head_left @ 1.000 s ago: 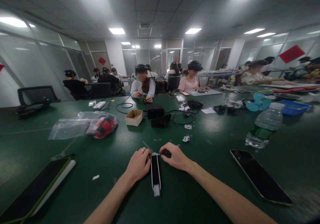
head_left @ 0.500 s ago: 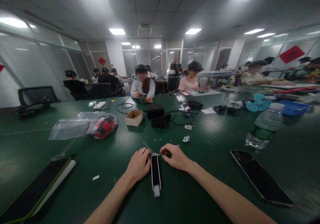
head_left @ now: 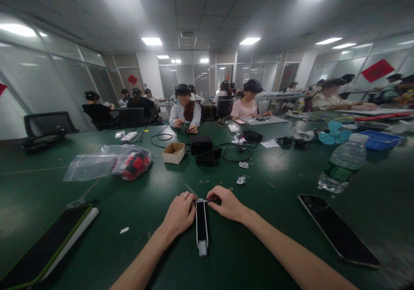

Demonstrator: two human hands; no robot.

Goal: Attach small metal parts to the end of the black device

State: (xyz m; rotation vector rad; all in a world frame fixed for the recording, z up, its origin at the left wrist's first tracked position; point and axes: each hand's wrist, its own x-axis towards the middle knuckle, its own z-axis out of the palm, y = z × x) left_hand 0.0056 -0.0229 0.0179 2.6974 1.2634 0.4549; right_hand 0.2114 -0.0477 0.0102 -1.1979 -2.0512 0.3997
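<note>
On the green table before me lies a long narrow device (head_left: 201,223) with a white frame, a black inside and a grey block at its near end. My left hand (head_left: 180,210) is closed at the far left end of it, fingers bent and thumb against its side. At the far right corner, the thumb and index finger of my right hand (head_left: 225,201) pinch together; what is between them is too small to make out. A thin clear strip (head_left: 190,189) sticks out just beyond my left fingertips.
Small metal plates (head_left: 241,180) and tiny rings lie beyond my right hand. Phones flank me, one on the right (head_left: 336,229), one on the left (head_left: 48,242). Farther off are a water bottle (head_left: 343,165), a bagged red-black item (head_left: 132,165), a small box (head_left: 174,153) and seated people.
</note>
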